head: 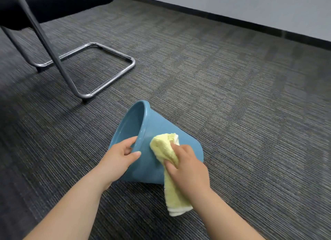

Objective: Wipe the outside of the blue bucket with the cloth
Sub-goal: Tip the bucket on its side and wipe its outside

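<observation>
The blue bucket [157, 130] lies tipped on its side on the grey carpet, its mouth facing up and to the left. My left hand [119, 158] grips the rim at the near edge, fingers inside and thumb on the outer wall. My right hand [186, 168] holds a folded pale yellow cloth [163, 148] and presses it against the bucket's outer side near the rim. The loose end of the cloth hangs down below my right hand toward the floor. The bucket's base points to the right and is partly hidden behind my right hand.
A chair with a chrome tube frame [107, 80] and black seat [44, 5] stands at the upper left, its floor loop close behind the bucket. A white wall with a dark skirting board [250, 25] runs along the back. Grey carpet [250, 105] stretches to the right.
</observation>
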A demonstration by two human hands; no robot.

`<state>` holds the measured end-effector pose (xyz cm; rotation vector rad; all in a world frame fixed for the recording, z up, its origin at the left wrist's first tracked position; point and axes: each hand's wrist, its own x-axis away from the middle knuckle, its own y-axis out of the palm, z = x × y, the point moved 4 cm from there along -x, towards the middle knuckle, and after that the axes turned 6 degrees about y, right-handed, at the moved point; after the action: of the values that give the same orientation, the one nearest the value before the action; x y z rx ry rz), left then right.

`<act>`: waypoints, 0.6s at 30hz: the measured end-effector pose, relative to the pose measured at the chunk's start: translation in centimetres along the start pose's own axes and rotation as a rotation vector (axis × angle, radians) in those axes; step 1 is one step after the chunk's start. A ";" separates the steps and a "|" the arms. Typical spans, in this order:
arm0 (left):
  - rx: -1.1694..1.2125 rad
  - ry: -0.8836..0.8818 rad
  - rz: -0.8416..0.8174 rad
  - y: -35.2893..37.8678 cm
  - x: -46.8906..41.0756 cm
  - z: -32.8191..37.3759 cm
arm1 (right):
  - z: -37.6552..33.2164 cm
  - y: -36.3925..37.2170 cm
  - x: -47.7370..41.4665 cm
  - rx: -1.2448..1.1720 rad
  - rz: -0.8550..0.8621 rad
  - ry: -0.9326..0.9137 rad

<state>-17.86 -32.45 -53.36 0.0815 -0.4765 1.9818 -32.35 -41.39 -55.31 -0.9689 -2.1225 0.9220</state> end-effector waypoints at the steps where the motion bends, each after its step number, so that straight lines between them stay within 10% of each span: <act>1: -0.008 0.002 0.003 0.1 0.0 0.1 | 0.3 0.0 -0.2 0.001 -0.003 0.015; 7: -0.087 -0.011 0.061 -0.9 0.4 -0.2 | 4.6 -1.0 -1.0 0.106 -0.065 0.310; 13: -0.150 -0.022 0.127 -2.1 0.7 -0.4 | 1.0 1.0 0.0 0.114 -0.075 0.029; 18: -0.173 -0.046 0.107 -2.3 1.2 -0.4 | 4.2 0.3 -1.1 0.086 -0.085 0.237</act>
<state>-16.30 -30.45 -52.78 -0.0071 -0.6933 2.0380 -34.83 -43.56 -58.17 -0.8906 -1.8949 0.8066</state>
